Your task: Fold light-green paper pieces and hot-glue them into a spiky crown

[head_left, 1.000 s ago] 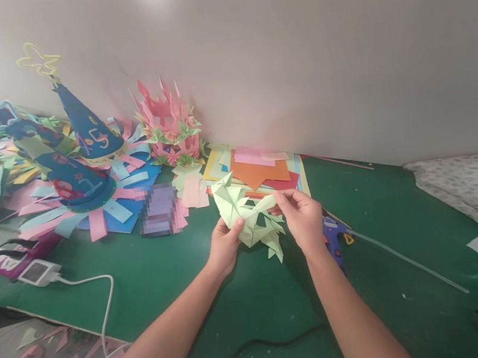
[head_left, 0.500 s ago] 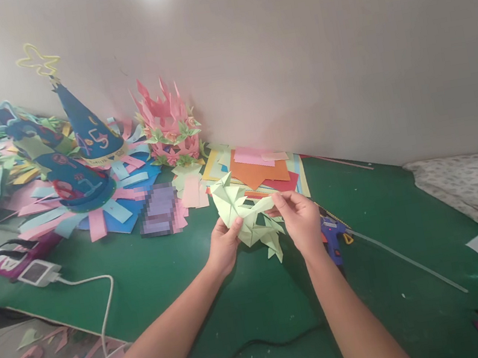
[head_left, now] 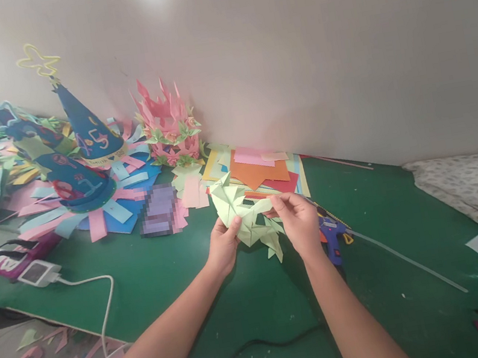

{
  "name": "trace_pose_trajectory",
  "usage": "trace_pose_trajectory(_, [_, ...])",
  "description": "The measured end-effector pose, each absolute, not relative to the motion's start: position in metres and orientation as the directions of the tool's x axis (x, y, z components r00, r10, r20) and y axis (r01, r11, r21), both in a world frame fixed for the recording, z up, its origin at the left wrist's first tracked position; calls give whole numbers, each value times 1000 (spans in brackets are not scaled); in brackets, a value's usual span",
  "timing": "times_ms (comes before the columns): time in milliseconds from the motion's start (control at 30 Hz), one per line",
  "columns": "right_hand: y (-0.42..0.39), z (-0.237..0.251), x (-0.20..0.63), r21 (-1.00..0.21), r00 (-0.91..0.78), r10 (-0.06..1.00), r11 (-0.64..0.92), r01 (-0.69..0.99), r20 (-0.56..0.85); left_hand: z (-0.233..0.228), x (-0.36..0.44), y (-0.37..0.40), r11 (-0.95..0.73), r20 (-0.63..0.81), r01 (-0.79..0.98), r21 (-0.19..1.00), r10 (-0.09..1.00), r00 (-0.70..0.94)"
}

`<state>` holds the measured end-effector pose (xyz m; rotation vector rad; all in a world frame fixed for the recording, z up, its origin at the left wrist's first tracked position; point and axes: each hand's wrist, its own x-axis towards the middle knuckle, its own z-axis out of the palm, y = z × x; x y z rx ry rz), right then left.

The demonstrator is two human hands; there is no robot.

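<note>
Between my two hands is a pale green folded-paper piece [head_left: 246,223], made of several pointed origami units joined in a chain. My left hand [head_left: 223,246] grips its lower left part, with the thumb lying on top. At its right end my right hand [head_left: 298,218] pinches a strip-like tip between thumb and fingers. The piece is held above the green table [head_left: 172,300], its lower points hanging down. Just right of my right hand lies a blue glue gun [head_left: 332,240] with a long clear glue stick [head_left: 408,260] sticking out.
Behind my hands lie stacked coloured paper sheets [head_left: 260,169]. A pink paper crown [head_left: 169,123] and blue cone hats [head_left: 89,121] stand at the back left. A pixelated purple item [head_left: 159,211], a white charger [head_left: 39,272] with cable and a patterned cloth [head_left: 470,189] are also around.
My right hand has shifted very slightly left with the paper tip. My left hand and the folded paper stay almost still. Beyond the partition, a grey shape has moved.
</note>
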<state>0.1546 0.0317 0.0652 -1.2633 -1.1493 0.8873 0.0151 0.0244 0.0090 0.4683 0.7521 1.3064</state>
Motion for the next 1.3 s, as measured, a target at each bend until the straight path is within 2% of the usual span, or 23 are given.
trace_pose_trajectory(967, [32,58,152,-990,203,969,132,45,139,7,14,26,209,-221,-700,683,972,75])
trace_pose_trajectory(1067, [32,58,150,-991,144,981,122,56,129,7,14,26,213,-222,-698,684,972,80])
trace_pose_trajectory(1200, [32,55,145,-994,26,994,108,-23,108,7,15,26,214,-219,-701,680,972,85])
trace_pose_trajectory(1300, [32,53,140,-994,18,995,96,-46,95,7,15,25,212,-215,-705,677,973,86])
